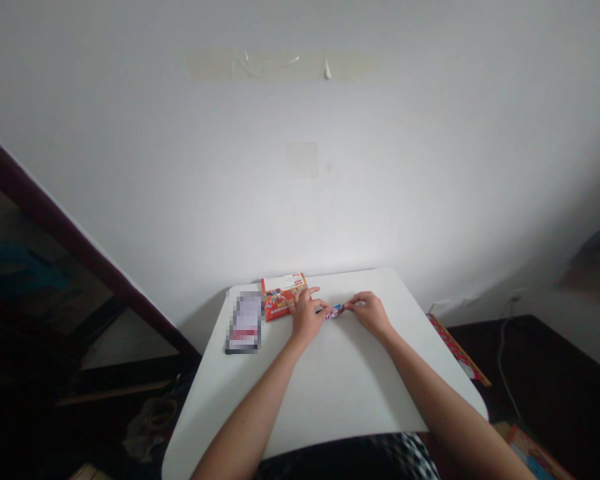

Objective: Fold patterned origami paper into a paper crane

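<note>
A small folded piece of patterned paper (335, 311) lies on the white table (330, 387) between my two hands. My left hand (307, 312) rests on the table with fingers pressed together on the paper's left end. My right hand (369, 311) pinches the paper's right end with fingertips closed. Just behind my left hand lies an orange and white printed packet (280, 297).
A phone (245, 322) lies on the table left of the packet. A white wall stands right behind the table. A patterned flat item (457, 350) leans by the table's right edge. Dark furniture and clutter fill the floor at left.
</note>
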`<move>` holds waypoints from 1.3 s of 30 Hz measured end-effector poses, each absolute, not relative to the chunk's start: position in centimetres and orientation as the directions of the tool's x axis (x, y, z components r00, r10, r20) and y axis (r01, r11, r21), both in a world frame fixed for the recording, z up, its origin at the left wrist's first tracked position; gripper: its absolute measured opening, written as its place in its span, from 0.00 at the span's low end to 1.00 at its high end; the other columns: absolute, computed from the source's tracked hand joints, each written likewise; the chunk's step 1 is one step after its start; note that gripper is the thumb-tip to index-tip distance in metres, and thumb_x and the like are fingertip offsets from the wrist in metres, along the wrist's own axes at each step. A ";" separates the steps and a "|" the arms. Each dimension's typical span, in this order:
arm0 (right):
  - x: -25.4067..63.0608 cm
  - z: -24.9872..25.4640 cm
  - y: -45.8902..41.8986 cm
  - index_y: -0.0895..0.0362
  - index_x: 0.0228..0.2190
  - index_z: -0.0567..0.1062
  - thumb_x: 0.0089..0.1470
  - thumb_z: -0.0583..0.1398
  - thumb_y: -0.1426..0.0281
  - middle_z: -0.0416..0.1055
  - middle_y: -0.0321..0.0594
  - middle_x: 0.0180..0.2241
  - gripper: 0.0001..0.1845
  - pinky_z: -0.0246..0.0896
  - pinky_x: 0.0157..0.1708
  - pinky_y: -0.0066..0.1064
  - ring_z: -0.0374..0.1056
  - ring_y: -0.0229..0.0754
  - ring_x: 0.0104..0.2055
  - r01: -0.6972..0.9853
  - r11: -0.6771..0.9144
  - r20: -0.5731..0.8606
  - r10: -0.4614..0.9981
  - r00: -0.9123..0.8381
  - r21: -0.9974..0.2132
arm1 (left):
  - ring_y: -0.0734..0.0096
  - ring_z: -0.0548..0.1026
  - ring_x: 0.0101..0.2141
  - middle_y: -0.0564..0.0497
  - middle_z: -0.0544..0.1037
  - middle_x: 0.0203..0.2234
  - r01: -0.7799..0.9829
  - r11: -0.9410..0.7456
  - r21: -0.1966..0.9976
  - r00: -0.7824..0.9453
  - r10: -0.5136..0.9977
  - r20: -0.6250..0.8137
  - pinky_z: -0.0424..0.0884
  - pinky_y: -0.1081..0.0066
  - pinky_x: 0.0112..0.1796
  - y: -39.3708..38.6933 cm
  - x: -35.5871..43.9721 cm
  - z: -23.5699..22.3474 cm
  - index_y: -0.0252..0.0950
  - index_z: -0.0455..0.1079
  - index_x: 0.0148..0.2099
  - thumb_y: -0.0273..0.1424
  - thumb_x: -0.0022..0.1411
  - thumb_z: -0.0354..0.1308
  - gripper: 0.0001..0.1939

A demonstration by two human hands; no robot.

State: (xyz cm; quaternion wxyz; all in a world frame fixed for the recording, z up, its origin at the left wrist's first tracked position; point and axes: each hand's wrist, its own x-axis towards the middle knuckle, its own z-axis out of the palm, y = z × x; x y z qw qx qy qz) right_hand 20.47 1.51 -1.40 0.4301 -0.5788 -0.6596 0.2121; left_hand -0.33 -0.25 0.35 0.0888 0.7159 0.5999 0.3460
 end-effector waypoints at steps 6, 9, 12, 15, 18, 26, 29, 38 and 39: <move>20.5 -2.1 2.0 0.51 0.22 0.81 0.44 0.69 0.65 0.79 0.42 0.32 0.04 0.66 0.45 0.38 0.73 0.50 0.42 0.618 0.213 0.329 0.941 0.077 -0.756 | 0.46 0.61 0.65 0.51 0.75 0.60 0.799 -0.249 0.548 0.043 0.931 0.361 0.37 0.26 0.65 -0.4 -0.1 0.6 0.47 0.82 0.31 0.35 0.58 0.70 0.03; 20.5 -2.4 2.0 0.51 0.22 0.82 0.43 0.70 0.66 0.78 0.43 0.35 0.03 0.67 0.46 0.39 0.73 0.49 0.42 0.618 0.207 0.341 0.934 0.106 -0.758 | 0.45 0.62 0.64 0.52 0.75 0.59 0.796 -0.242 0.555 0.034 0.933 0.357 0.40 0.26 0.65 -0.3 -0.1 0.6 0.47 0.82 0.31 0.34 0.58 0.71 0.03; 20.7 -2.7 2.0 0.51 0.23 0.82 0.44 0.71 0.65 0.77 0.44 0.36 0.04 0.67 0.47 0.40 0.72 0.49 0.42 0.606 0.213 0.346 0.932 0.111 -0.767 | 0.46 0.62 0.64 0.51 0.75 0.59 0.794 -0.239 0.560 0.031 0.934 0.355 0.43 0.28 0.65 -0.3 -0.1 0.5 0.47 0.83 0.32 0.34 0.58 0.70 0.02; 20.8 -2.6 1.9 0.51 0.26 0.83 0.47 0.69 0.63 0.77 0.45 0.36 0.05 0.65 0.51 0.43 0.71 0.51 0.46 0.595 0.244 0.359 0.930 0.080 -0.766 | 0.47 0.63 0.63 0.51 0.76 0.59 0.795 -0.234 0.560 0.025 0.934 0.355 0.44 0.28 0.64 -0.3 -0.2 0.5 0.47 0.83 0.32 0.35 0.59 0.70 0.02; 20.6 -2.2 1.8 0.50 0.28 0.82 0.53 0.67 0.63 0.79 0.43 0.36 0.05 0.61 0.55 0.45 0.69 0.52 0.50 0.561 0.357 0.401 0.915 -0.049 -0.746 | 0.47 0.65 0.62 0.51 0.76 0.59 0.794 -0.225 0.565 0.015 0.936 0.352 0.45 0.28 0.64 -0.3 -0.3 0.7 0.47 0.83 0.33 0.35 0.58 0.70 0.02; 20.3 -1.1 1.2 0.49 0.25 0.80 0.53 0.67 0.68 0.80 0.41 0.35 0.06 0.58 0.57 0.48 0.67 0.53 0.51 0.558 0.455 0.447 0.880 -0.161 -0.694 | 0.46 0.63 0.63 0.52 0.76 0.59 0.798 -0.242 0.552 0.038 0.934 0.355 0.47 0.30 0.64 -0.4 -0.2 0.6 0.48 0.83 0.32 0.35 0.58 0.71 0.02; 20.1 -1.2 1.1 0.49 0.23 0.79 0.52 0.64 0.73 0.80 0.41 0.35 0.09 0.58 0.56 0.48 0.66 0.53 0.51 0.583 0.433 0.428 0.890 -0.157 -0.687 | 0.44 0.61 0.65 0.52 0.75 0.60 0.797 -0.242 0.553 0.049 0.939 0.340 0.48 0.29 0.63 -0.6 0.2 0.7 0.48 0.82 0.32 0.36 0.58 0.70 0.02; 20.2 -1.6 1.3 0.50 0.27 0.81 0.53 0.66 0.66 0.80 0.43 0.36 0.04 0.59 0.56 0.48 0.66 0.55 0.51 0.555 0.409 0.449 0.891 -0.071 -0.725 | 0.46 0.62 0.64 0.52 0.76 0.60 0.798 -0.244 0.551 0.035 0.931 0.362 0.43 0.27 0.64 -0.4 -0.2 0.7 0.47 0.82 0.32 0.36 0.60 0.69 0.03; 20.3 -1.6 1.4 0.50 0.28 0.81 0.53 0.66 0.64 0.80 0.43 0.36 0.05 0.59 0.56 0.48 0.67 0.55 0.51 0.550 0.399 0.441 0.895 -0.060 -0.734 | 0.47 0.63 0.64 0.52 0.76 0.59 0.798 -0.246 0.550 0.031 0.928 0.370 0.43 0.28 0.65 -0.3 -0.3 0.6 0.47 0.82 0.33 0.36 0.60 0.69 0.03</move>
